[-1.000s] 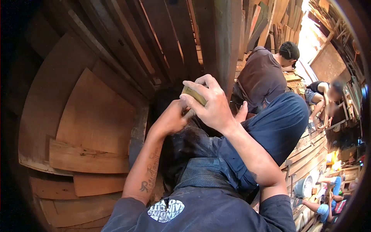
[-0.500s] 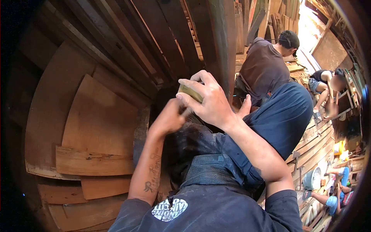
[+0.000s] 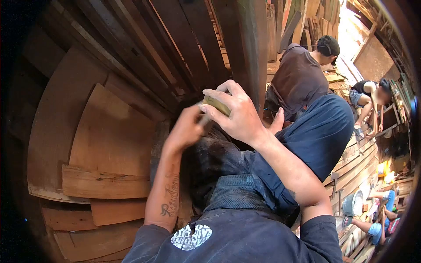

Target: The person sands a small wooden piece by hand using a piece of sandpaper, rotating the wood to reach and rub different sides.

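My right hand (image 3: 241, 111) is raised in front of my lap, its thumb and fingers closed round a small olive-yellow block (image 3: 217, 106) with a flat face. The block's material is not clear. Close against its lower left side is my left hand (image 3: 187, 127), smeared by motion; its fingers are curled, and whether they hold anything cannot be made out. Beneath both hands lie my dark, dusty trousers (image 3: 219, 153), with one knee bent up at the right.
Wooden panels (image 3: 112, 131) are stacked at my left, with upright dark planks (image 3: 201, 44) ahead. A person in a brown shirt (image 3: 300, 74) sits close by at the front right. Farther right are other people, a hammer (image 3: 334, 177) and a metal bucket (image 3: 352, 202).
My left hand has shifted slightly up and left along the block's side. The right hand and the block have stayed nearly in place.
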`<state>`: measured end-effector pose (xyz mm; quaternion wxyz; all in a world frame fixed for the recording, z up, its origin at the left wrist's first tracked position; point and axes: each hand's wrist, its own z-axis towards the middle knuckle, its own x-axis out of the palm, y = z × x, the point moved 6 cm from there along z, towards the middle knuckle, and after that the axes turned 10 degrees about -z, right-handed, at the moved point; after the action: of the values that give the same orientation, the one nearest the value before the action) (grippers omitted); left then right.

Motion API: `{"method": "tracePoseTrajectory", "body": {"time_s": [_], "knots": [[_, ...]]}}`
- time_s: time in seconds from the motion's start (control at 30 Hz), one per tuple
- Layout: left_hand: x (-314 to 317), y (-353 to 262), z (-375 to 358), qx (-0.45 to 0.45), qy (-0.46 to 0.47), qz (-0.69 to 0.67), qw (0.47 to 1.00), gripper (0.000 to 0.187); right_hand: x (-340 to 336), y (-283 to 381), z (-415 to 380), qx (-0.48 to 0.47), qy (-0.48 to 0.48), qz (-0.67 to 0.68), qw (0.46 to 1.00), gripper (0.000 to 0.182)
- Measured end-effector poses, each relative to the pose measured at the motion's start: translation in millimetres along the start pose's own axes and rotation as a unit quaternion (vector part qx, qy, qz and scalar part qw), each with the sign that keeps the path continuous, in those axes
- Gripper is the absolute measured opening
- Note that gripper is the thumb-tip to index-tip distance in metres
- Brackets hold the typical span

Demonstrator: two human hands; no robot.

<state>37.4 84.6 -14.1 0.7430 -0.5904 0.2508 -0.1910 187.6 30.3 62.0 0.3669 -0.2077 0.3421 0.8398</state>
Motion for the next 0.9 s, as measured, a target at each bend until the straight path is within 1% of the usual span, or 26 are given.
{"method": "tracePoseTrajectory", "body": {"time_s": [0.07,0.17,0.27,0.3,0.33,0.43,0.47,0.57,0.6,0.7,0.73,0.83,0.87,0.9], "knots": [[11.4,-4.8,-4.5,0.091,0.011,0.076,0.993,0.025,-0.7,0.9,1.4,0.003,0.001,-0.004,1.000,0.040],[0.2,-20.4,1.1,-0.045,-0.036,-0.088,0.994,0.023,-2.5,-3.3,0.5,0.006,0.001,-0.003,1.000,0.039],[8.1,-3.3,-0.2,0.057,0.010,0.035,0.998,0.021,-0.2,-1.4,-1.9,0.015,0.000,-0.011,1.000,0.039],[17.8,-11.0,-1.9,0.098,0.032,0.087,0.991,0.021,-0.8,-0.7,1.0,0.015,-0.002,-0.019,1.000,0.038],[23.7,-15.3,-6.3,0.059,0.050,0.104,0.992,0.020,-0.5,-1.0,1.7,0.015,0.002,-0.014,1.000,0.038],[8.3,-18.3,-1.4,-0.001,0.028,0.016,0.999,0.021,-2.9,-4.1,-0.3,0.024,0.004,-0.002,1.000,0.037],[3.3,-16.3,-1.6,-0.049,0.005,-0.019,0.999,0.023,-3.5,-4.6,0.4,0.028,0.000,0.004,1.000,0.037],[1.5,-10.9,-1.9,-0.023,-0.008,-0.030,0.999,0.027,-2.8,-3.8,1.8,0.022,-0.006,0.004,1.000,0.038],[4.9,-10.5,-1.7,-0.021,0.008,-0.022,1.000,0.028,-1.9,-3.8,0.4,0.020,-0.008,0.000,1.000,0.038],[0.4,-27.0,-0.1,0.047,-0.042,-0.036,0.997,0.026,-3.5,-3.1,-1.0,0.014,-0.007,-0.003,1.000,0.038],[-3.7,-23.3,1.9,-0.005,-0.045,-0.045,0.998,0.026,-3.7,-3.1,-2.1,0.014,-0.005,-0.001,1.000,0.038],[9.5,-6.0,-1.2,-0.011,0.025,0.025,0.999,0.027,-1.6,-1.3,1.8,0.022,0.000,-0.019,1.000,0.038],[16.1,-12.7,-3.5,0.079,0.024,0.092,0.992,0.027,-0.9,-1.7,1.7,0.024,0.000,-0.018,1.000,0.038],[13.7,-14.3,-2.4,0.063,0.012,0.064,0.996,0.026,-0.9,-3.0,1.0,0.026,0.001,-0.018,1.000,0.039]]}}
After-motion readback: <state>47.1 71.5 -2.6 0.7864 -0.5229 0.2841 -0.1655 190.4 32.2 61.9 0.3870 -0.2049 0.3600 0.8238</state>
